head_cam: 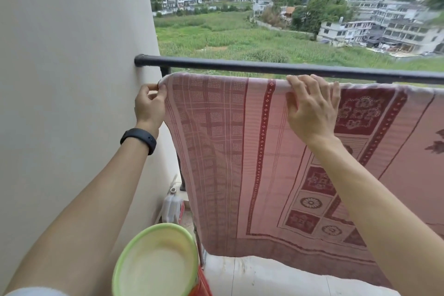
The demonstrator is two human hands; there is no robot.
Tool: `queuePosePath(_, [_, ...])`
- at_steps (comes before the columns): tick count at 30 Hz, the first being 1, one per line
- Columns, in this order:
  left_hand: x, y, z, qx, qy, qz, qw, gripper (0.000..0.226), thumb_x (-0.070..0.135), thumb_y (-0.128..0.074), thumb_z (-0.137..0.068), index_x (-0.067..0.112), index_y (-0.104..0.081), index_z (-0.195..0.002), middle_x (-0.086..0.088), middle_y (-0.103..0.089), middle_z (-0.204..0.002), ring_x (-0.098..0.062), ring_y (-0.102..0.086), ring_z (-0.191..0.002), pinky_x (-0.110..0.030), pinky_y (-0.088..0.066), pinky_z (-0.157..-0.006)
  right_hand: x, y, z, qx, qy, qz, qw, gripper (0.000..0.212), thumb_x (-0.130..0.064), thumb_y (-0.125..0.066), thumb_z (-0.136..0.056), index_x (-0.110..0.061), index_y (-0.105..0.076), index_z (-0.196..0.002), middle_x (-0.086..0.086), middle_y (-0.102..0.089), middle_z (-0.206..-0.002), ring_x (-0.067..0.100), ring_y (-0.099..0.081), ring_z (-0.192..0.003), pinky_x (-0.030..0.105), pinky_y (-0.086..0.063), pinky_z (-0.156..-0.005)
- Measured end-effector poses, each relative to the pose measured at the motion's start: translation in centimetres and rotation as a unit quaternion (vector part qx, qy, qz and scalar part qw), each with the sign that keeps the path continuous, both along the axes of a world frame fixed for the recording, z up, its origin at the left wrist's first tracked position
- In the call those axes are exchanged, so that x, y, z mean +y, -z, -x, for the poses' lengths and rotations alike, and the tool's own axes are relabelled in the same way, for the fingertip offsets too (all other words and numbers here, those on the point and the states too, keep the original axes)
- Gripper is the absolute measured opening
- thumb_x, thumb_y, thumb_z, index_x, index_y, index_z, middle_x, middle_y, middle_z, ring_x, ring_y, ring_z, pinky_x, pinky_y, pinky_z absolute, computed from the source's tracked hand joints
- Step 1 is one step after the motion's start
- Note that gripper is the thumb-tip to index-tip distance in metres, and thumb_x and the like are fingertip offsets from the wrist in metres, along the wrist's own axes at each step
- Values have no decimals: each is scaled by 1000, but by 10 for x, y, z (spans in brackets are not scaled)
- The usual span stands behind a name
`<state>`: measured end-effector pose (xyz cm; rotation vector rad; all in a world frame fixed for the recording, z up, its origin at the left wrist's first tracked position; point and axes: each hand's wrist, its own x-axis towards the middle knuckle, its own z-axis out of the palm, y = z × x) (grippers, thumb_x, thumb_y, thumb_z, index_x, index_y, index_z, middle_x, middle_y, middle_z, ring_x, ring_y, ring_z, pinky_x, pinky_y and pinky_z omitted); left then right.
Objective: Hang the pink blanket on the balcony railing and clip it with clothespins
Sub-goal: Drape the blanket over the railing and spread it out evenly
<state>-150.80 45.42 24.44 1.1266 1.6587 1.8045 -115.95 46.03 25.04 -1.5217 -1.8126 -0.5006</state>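
Balcony railing point(264, 68) | one pink blanket point(240, 151) | left grip point(150, 103) pinches edge — right grip point(312, 108) clasps top

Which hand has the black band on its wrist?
The left hand, pinching the pink blanket by the wall; the right hand has a bare wrist.

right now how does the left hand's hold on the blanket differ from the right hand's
The left hand pinches the end edge of the blanket beside the wall; the right hand hooks spread fingers over its top fold, further along. The left wrist wears a black band; the right wrist is bare. Both hands hold the blanket at its top, just below the railing.
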Motion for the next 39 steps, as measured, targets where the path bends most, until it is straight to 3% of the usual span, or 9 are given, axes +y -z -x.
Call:
queuePosePath(10, [47, 29, 11, -59, 105, 49, 992, 27, 42, -64, -86, 21, -65, -103, -3, -73, -101, -19, -68, -86, -36, -52, -78, 46, 16, 11, -13, 6, -3, 1000, 67, -49, -54, -87, -21, -42, -146, 11, -41, -154, 32, -29, -146, 58, -14, -119])
queuePosePath(13, [70, 52, 1, -16, 153, 95, 983, 9, 27, -68, -87, 23, -68, -95, 9, -73, -88, -10, -67, -80, -21, -48, -69, 73, 9, 29, -23, -28, 4, 999, 67, -54, -50, -88, -14, -44, -141, 10, -46, -150, 29, -35, -142, 59, -16, -118])
queuePosePath(17, [87, 90, 0, 19, 113, 109, 987, 12, 26, -70, -90, 18, -72, -99, -3, -74, -96, -22, -69, -93, -30, -54, -83, 106, -6, 74, -77, -84, 56, 992, 66, -61, -47, -91, -19, -45, -142, 3, -54, -143, 25, -45, -135, 62, -12, -118])
queuePosePath(20, [104, 95, 9, 50, 58, 109, 991, 21, 35, -72, -88, 18, -75, -100, 7, -73, -88, -4, -67, -83, -6, -45, -66, 136, -23, 114, -127, -134, 103, 977, 66, -70, -37, -92, -25, -46, -140, 0, -62, -131, 24, -56, -123, 58, -23, -115])
queuePosePath(23, [123, 99, 6, 49, 52, 110, 991, 20, 32, -71, -89, 15, -76, -99, 7, -73, -87, -5, -67, -83, -6, -46, -67, 163, -39, 156, -130, -226, 167, 951, 63, -72, -38, -92, -29, -48, -137, -5, -67, -116, 19, -63, -100, 43, -51, -91])
queuePosePath(26, [128, 115, -1, -3, 95, 137, 986, 20, 15, -72, -88, 9, -71, -107, -11, -73, -100, -25, -69, -96, -31, -54, -87, 180, -47, 192, -148, -251, 220, 931, 41, -64, -45, -95, -28, -58, -111, -6, -67, -100, 16, -63, -84, 34, -55, -71])
queuePosePath(28, [128, 137, -6, -26, 146, 172, 974, 29, 5, -74, -83, 11, -65, -110, -14, -72, -100, -28, -69, -97, -36, -55, -89, 191, -44, 204, -160, -244, 212, 933, 30, -52, -48, -97, -25, -57, -92, -3, -66, -89, 18, -61, -74, 33, -52, -63])
queuePosePath(34, [110, 213, -5, 140, 208, 277, 928, 7, 26, -73, -83, 30, -69, -88, 6, -73, -88, -17, -69, -86, -36, -57, -80, 187, -11, 211, -155, -255, 112, 948, 30, -38, -39, -102, -18, -58, -89, -1, -63, -79, 23, -58, -63, 35, -50, -58])
queuePosePath(39, [99, 235, 20, 240, 106, 290, 920, 16, 48, -62, -87, 35, -70, -93, 16, -73, -91, -9, -68, -82, -34, -54, -80, 179, 5, 216, -156, -267, 48, 950, 32, -34, -39, -103, -13, -59, -91, 1, -68, -87, 28, -61, -71, 35, -40, -62])
